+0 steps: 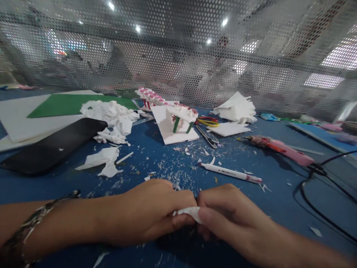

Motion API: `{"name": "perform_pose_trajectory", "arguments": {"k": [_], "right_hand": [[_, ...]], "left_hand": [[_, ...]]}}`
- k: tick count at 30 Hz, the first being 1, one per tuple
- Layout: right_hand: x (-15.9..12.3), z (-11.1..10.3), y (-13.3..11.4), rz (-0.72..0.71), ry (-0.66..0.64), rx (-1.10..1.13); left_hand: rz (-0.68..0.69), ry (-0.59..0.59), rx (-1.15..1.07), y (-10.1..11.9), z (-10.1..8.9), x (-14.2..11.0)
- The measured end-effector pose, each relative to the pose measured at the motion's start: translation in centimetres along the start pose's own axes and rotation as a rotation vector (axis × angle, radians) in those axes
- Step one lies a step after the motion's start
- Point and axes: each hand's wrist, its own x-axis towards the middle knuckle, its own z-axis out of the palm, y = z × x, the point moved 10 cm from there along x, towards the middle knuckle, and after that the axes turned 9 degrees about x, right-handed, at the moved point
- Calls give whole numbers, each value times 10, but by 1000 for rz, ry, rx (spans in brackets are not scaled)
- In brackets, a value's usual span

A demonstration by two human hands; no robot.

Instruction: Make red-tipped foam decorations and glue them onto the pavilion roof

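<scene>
Close to me, both hands meet over the blue table. My left hand [164, 208] is closed around one end of a small piece of white tissue paper [192, 213]. The other end of that tissue is pinched between thumb and fingers of my right hand [228, 216]. Just beyond the hands lie fine white scraps and a white marker [230, 172]. Farther off, a small model with a white, red-dotted top and green legs [184, 115] stands on a white board [164, 128].
On the left are crumpled tissue [104, 113], a black elongated object [55, 145] and a green sheet [69, 105]. A craft knife [205, 136], stacked tissues [235, 108] and a pink corded tool [284, 149] lie to the right. A perforated metal screen [178, 48] closes off the back.
</scene>
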Motion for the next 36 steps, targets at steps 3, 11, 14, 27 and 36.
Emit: {"name": "perform_pose_trajectory", "arguments": {"k": [3,11,14,27,36], "right_hand": [[0,-1,3,43,0,128],[1,-16,0,-41,168,-104],[-1,-16,-8,-123,185,-194],[-17,-12,-39,-504,216,-329],[-16,-38,-52,-495,240,-792]], "left_hand": [[-5,49,-98,-7,-2,1],[-138,40,-90,-20,-3,-1],[-133,17,-91,-16,-3,0],[-135,-57,-170,-13,-1,1],[-105,213,-454,-28,-22,2]]}}
